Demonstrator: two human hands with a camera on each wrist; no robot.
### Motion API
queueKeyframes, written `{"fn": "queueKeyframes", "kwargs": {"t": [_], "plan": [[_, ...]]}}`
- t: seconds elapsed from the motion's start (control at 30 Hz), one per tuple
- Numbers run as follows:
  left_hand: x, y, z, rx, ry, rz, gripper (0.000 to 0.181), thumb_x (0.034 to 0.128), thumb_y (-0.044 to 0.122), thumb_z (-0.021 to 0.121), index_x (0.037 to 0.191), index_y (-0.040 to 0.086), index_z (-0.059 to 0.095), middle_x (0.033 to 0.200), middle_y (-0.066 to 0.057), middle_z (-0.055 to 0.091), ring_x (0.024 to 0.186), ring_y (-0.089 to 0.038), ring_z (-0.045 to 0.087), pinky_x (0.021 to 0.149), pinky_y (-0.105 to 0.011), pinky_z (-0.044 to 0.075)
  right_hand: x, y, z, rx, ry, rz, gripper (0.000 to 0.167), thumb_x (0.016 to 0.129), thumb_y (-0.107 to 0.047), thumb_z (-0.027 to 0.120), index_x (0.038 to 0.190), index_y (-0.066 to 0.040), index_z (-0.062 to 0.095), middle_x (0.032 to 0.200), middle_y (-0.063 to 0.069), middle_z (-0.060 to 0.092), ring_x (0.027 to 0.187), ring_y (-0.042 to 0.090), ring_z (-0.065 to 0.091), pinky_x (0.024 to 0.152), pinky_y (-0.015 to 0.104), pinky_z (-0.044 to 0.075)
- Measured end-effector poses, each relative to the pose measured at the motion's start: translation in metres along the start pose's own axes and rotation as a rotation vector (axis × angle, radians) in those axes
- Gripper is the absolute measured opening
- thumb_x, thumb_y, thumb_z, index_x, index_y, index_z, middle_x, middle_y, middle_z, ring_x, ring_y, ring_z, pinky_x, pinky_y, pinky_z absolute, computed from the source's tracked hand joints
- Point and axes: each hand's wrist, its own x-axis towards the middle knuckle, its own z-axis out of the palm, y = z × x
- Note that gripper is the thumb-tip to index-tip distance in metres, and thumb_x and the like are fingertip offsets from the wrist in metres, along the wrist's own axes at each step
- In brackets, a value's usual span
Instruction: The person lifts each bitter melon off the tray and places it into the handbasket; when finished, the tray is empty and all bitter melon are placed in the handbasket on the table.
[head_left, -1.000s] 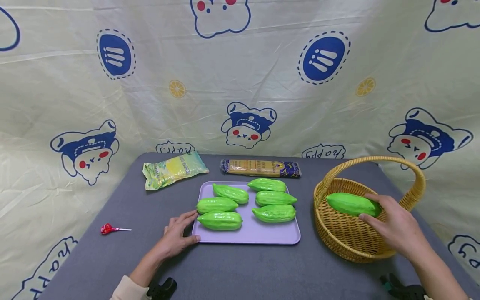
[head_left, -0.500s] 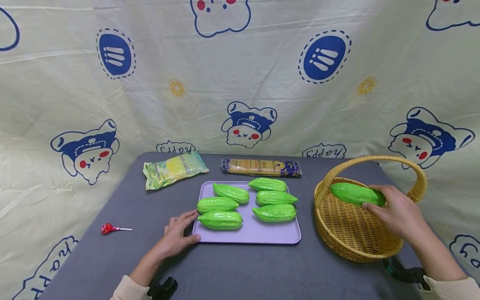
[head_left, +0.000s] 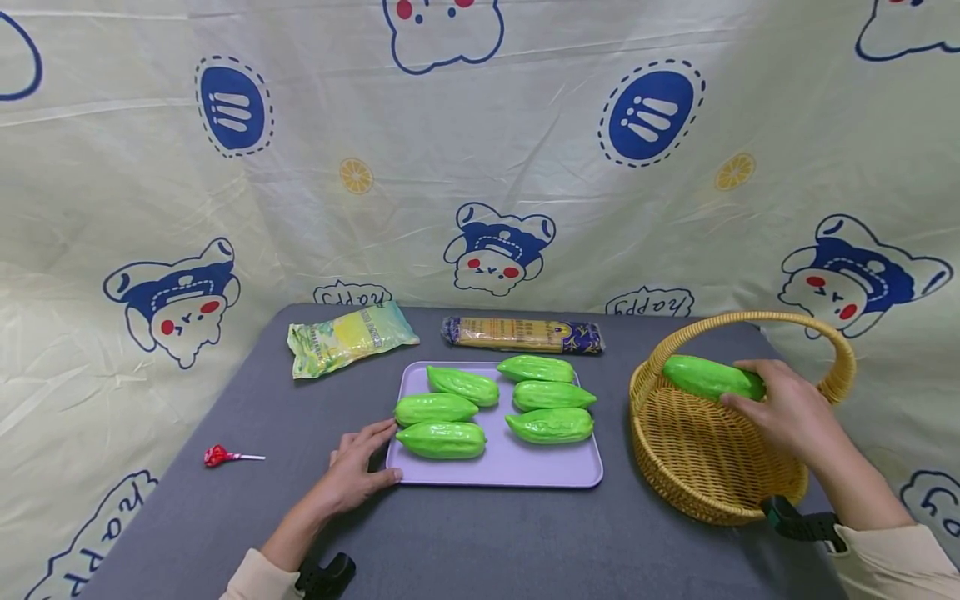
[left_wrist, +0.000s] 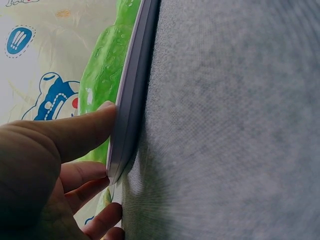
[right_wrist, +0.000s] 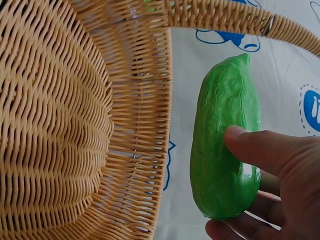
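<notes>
My right hand (head_left: 797, 412) holds a glossy green bitter melon (head_left: 705, 377) between thumb and fingers. It is above the far part of the wicker basket (head_left: 652, 467); in the right wrist view the bitter melon (right_wrist: 215, 110) hangs apart from the woven wall (right_wrist: 140, 110). My left hand (head_left: 351, 471) grips the left front corner of a lilac tray (head_left: 517, 471), thumb against the front edge and fingers along the side. Several more bitter melons lie on this tray in two columns, such as one (head_left: 442, 440) near the left hand.
A red lollipop (head_left: 217, 455) lies at the left of the grey table (head_left: 510, 542). Behind the tray are a yellow-green packet (head_left: 352, 337) and a long pack of noodles (head_left: 522, 335). The basket's tall handle (head_left: 750, 317) arches over it. A printed cloth (head_left: 315, 250) hangs behind.
My right hand has carried the bitter melon from over the basket's middle toward its far side. The left hand and the tray have stayed in place.
</notes>
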Motion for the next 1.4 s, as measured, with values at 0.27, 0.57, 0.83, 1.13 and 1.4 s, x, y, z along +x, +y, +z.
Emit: {"fn": "queueKeyframes", "kwargs": {"t": [0.27, 0.57, 0.83, 1.13, 1.4], "plan": [[-0.001, 0.001, -0.001, -0.006, -0.003, -0.004, 0.064, 0.0829, 0.026, 0.071, 0.140, 0.010, 0.046, 0.148, -0.005, 0.040, 0.123, -0.030, 0.034, 0.090, -0.049, 0.024, 0.013, 0.008, 0.005, 0.026, -0.024, 0.016, 0.062, 0.088, -0.037, 0.064, 0.127, 0.008, 0.047, 0.119, 0.032, 0.047, 0.093, 0.039, 0.049, 0.067, 0.043, 0.036], [-0.001, 0.001, -0.001, -0.001, -0.006, 0.004, 0.064, 0.0824, 0.027, 0.071, 0.139, 0.010, 0.047, 0.148, -0.006, 0.040, 0.123, -0.031, 0.034, 0.090, -0.049, 0.024, 0.020, 0.019, 0.015, 0.034, -0.045, 0.010, 0.059, 0.084, -0.033, 0.069, 0.122, 0.009, 0.050, 0.109, 0.028, 0.053, 0.087, 0.032, 0.050, 0.064, 0.032, 0.032], [0.000, 0.001, -0.001, -0.002, -0.005, 0.001, 0.064, 0.0825, 0.027, 0.071, 0.139, 0.009, 0.047, 0.148, -0.006, 0.041, 0.123, -0.031, 0.034, 0.090, -0.050, 0.025, 0.030, 0.021, 0.021, 0.034, -0.084, 0.016, 0.056, 0.080, -0.023, 0.071, 0.119, 0.012, 0.052, 0.106, 0.029, 0.053, 0.085, 0.031, 0.051, 0.064, 0.032, 0.036], [0.000, 0.000, -0.001, 0.001, -0.005, 0.007, 0.065, 0.0824, 0.027, 0.071, 0.139, 0.009, 0.046, 0.148, -0.006, 0.041, 0.123, -0.032, 0.034, 0.091, -0.052, 0.025, 0.032, 0.027, 0.029, 0.031, -0.135, 0.052, 0.059, 0.082, -0.024, 0.069, 0.124, 0.012, 0.048, 0.116, 0.032, 0.045, 0.093, 0.039, 0.049, 0.069, 0.044, 0.039], [-0.001, 0.002, -0.001, -0.004, -0.007, -0.001, 0.064, 0.0828, 0.025, 0.071, 0.140, 0.009, 0.046, 0.148, -0.006, 0.040, 0.123, -0.031, 0.034, 0.090, -0.050, 0.025, 0.033, 0.031, 0.035, 0.012, -0.164, 0.037, 0.063, 0.082, -0.026, 0.070, 0.126, 0.013, 0.047, 0.116, 0.034, 0.043, 0.095, 0.044, 0.048, 0.070, 0.048, 0.039]]}}
